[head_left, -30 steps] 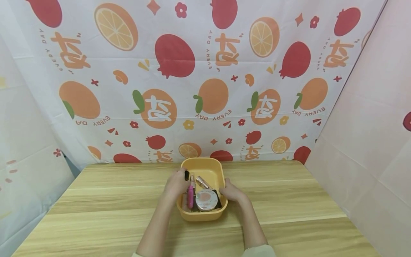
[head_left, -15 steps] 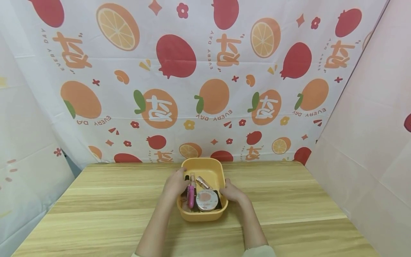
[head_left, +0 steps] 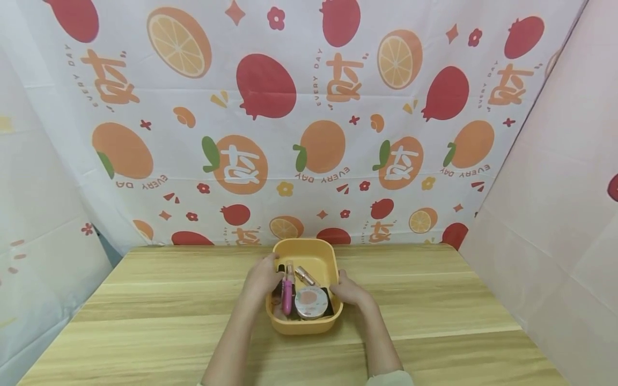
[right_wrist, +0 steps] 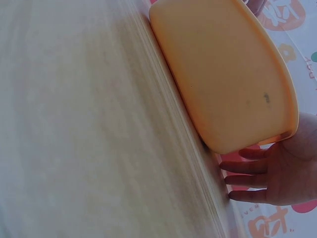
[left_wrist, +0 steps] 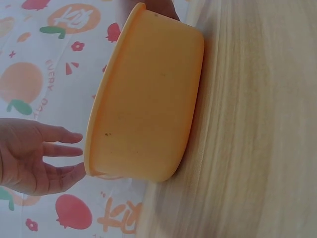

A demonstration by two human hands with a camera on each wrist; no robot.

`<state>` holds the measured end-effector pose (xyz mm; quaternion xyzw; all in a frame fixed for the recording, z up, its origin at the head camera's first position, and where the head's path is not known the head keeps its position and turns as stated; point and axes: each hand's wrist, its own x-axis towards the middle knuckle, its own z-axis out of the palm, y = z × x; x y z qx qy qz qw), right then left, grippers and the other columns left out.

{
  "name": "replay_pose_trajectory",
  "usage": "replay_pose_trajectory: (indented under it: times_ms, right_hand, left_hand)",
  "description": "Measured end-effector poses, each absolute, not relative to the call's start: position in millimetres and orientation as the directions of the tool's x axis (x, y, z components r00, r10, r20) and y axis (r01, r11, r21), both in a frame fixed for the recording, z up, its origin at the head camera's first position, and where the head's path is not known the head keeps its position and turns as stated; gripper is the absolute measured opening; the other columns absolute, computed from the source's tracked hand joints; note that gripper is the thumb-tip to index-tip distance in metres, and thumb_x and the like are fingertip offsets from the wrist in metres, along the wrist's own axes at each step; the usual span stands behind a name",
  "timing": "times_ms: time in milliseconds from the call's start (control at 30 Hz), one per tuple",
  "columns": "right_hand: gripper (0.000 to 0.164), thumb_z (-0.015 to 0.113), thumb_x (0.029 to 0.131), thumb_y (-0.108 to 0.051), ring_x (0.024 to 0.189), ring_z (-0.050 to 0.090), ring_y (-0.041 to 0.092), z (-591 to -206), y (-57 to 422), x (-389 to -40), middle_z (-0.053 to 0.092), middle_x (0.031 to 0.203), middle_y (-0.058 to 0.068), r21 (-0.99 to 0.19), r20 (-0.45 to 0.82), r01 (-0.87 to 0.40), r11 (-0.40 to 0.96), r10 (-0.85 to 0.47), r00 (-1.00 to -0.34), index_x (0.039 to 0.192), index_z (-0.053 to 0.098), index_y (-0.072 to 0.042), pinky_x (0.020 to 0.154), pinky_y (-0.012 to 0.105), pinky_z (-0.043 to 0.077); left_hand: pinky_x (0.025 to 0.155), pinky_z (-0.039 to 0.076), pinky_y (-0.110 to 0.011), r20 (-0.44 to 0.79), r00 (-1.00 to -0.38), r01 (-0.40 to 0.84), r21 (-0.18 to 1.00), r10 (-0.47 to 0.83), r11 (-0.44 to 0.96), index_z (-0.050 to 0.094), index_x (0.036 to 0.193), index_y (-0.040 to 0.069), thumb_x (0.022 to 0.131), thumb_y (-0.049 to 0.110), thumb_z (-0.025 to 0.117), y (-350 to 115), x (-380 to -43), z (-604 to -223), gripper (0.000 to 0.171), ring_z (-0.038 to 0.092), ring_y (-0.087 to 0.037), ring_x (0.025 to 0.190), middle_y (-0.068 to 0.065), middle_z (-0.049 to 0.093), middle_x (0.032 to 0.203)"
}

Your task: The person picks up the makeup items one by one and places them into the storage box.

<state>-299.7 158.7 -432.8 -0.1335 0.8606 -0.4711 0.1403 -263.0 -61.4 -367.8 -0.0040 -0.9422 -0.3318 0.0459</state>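
Observation:
A yellow plastic bin [head_left: 304,247] stands on the table with cosmetics inside. My left hand [head_left: 260,277] is at its left rim, fingers spread and loosely bent over the edge, holding nothing that I can see. On the right side, my right hand [head_left: 350,289] grips the rim, thumb over the edge and fingers extended outside, as the right wrist view shows. In the bin lie a bright pink tube [head_left: 287,297], a round flat compact [head_left: 311,303], a lipstick [head_left: 304,275], a clear-capped tube [head_left: 289,268] and a black-capped item [head_left: 281,267], partly hidden by my left hand.
The wood-grain table [head_left: 169,311] reaches back to a fruit-printed curtain [head_left: 270,123] right behind the bin. A pale sheet [head_left: 560,241] hangs along the right side, and another on the left.
My left hand has let go of the black-capped item, which now lies lower at the bin's left side. The right hand and the bin have stayed in place.

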Motion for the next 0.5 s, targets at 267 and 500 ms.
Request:
replay_pose_trajectory:
  times_ms: [267, 500]
  right_hand:
    - [0.053, 0.048, 0.088, -0.009, 0.115, 0.042, 0.04, -436, 163, -296, 0.039, 0.125, 0.036, -0.809, -0.115, -0.118, 0.576, -0.352, -0.929, 0.127, 0.025, 0.017, 0.092, 0.047, 0.041]
    - [0.056, 0.052, 0.092, -0.023, 0.116, 0.042, 0.042, -436, 163, -294, 0.045, 0.123, 0.032, -0.782, -0.052, -0.169, 0.6, -0.333, -0.941, 0.13, 0.03, 0.012, 0.095, 0.05, 0.036]
  left_hand:
    - [0.094, 0.035, -0.055, 0.101, -0.995, 0.061, 0.665, -0.009, 0.744, 0.05, 0.123, -0.008, 0.078, 0.001, 0.062, -64, -260, -372, 0.048, 0.043, -0.045, 0.113, -0.029, 0.05, 0.122]
    - [0.088, 0.041, -0.053, 0.107, -0.994, 0.08, 0.675, 0.011, 0.733, 0.051, 0.122, -0.009, 0.079, 0.003, 0.064, -70, -260, -378, 0.046, 0.05, -0.042, 0.105, -0.028, 0.054, 0.114]
